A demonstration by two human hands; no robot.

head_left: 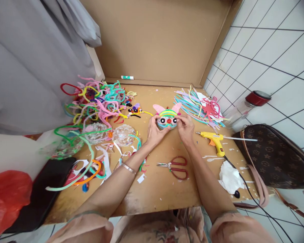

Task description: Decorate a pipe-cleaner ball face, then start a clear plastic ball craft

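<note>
Both hands, left hand [154, 130] and right hand [185, 126], clasp the striped pipe-cleaner face [167, 118] just beyond the red scissors [176, 167], seemingly pressing features on; steadiness matters next.

The scene is bright and evenly lit, with soft daylight and only faint shadows under the arms. The white tiles [273, 50] look slightly overexposed. The wide lens bends straight lines near the edges. The red bag [5, 195] at the lower left corner is blurred.

Craft face [167, 118] lower edge hidden behind fingers [159, 125]; red bag [5, 199] cut by left edge; handbag [276, 158] strap cut off right.
</note>
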